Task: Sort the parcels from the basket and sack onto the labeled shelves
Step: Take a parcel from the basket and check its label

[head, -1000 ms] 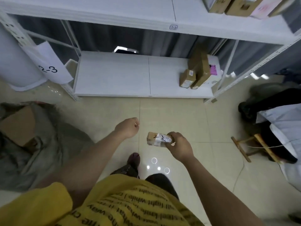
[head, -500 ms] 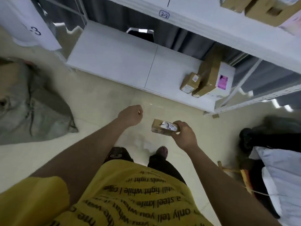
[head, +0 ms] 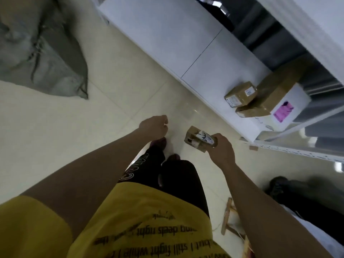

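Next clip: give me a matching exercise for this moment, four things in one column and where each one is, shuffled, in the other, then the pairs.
Things:
1. small labelled parcel
2. grey sack
3. white box with pink label
4. left hand

Places or states:
A. lying on the floor, at the left
B. curled, holding nothing
C. on the bottom shelf, by the brown parcels
D. gripped in the right hand, above the floor

Pairs: 1-D, 2-A, 3-C, 4-B
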`<action>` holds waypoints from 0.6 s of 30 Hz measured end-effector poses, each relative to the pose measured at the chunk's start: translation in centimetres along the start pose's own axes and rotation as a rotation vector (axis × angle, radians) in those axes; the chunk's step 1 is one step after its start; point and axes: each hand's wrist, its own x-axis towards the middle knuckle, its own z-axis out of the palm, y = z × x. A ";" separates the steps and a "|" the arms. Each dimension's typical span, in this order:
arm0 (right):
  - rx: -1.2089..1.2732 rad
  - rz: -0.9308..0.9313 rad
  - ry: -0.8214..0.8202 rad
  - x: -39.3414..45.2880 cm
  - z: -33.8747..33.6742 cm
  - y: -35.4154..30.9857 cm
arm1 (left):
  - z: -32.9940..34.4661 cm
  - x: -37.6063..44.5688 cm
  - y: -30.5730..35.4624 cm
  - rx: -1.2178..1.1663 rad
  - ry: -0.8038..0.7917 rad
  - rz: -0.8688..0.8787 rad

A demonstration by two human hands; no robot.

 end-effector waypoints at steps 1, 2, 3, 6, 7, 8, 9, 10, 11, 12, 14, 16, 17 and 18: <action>-0.014 -0.001 0.004 1.0 0.0 0.5 | 0.5 0.8 0.3 -0.012 0.005 -0.007; -0.029 -0.007 0.006 2.1 0.1 1.0 | 1.2 1.6 0.6 -0.027 0.008 -0.019; -0.046 -0.016 0.003 3.2 0.3 1.5 | 1.9 2.4 1.0 -0.044 0.009 -0.033; -0.088 -0.052 -0.016 7.1 1.0 3.2 | 4.5 5.6 1.8 -0.059 0.022 -0.073; -0.105 -0.074 -0.023 8.6 1.5 3.9 | 5.5 6.9 2.0 -0.045 0.032 -0.085; -0.125 -0.091 -0.024 10.3 2.0 4.6 | 6.6 8.5 2.2 -0.031 0.037 -0.090; -0.150 -0.110 -0.021 12.0 2.5 5.3 | 7.8 10.1 2.4 -0.021 0.044 -0.091; -0.171 -0.135 -0.016 13.7 3.2 6.1 | 9.0 11.8 2.4 -0.012 0.054 -0.095; -0.188 -0.167 -0.006 15.6 3.9 6.7 | 10.3 13.6 2.4 0.000 0.067 -0.098; -0.201 -0.197 0.010 17.5 4.7 7.4 | 11.3 15.3 2.4 0.010 0.079 -0.099; -0.221 -0.248 0.041 20.9 6.0 8.6 | 13.2 18.4 2.3 0.008 0.090 -0.103; -0.226 -0.288 0.081 24.0 7.3 9.7 | 14.9 21.1 2.3 0.019 0.097 -0.094; -0.228 -0.307 0.105 25.5 7.8 10.2 | 15.7 22.4 2.3 0.032 0.100 -0.091; -0.226 -0.328 0.133 27.0 8.4 10.8 | 16.4 23.7 2.2 0.046 0.105 -0.085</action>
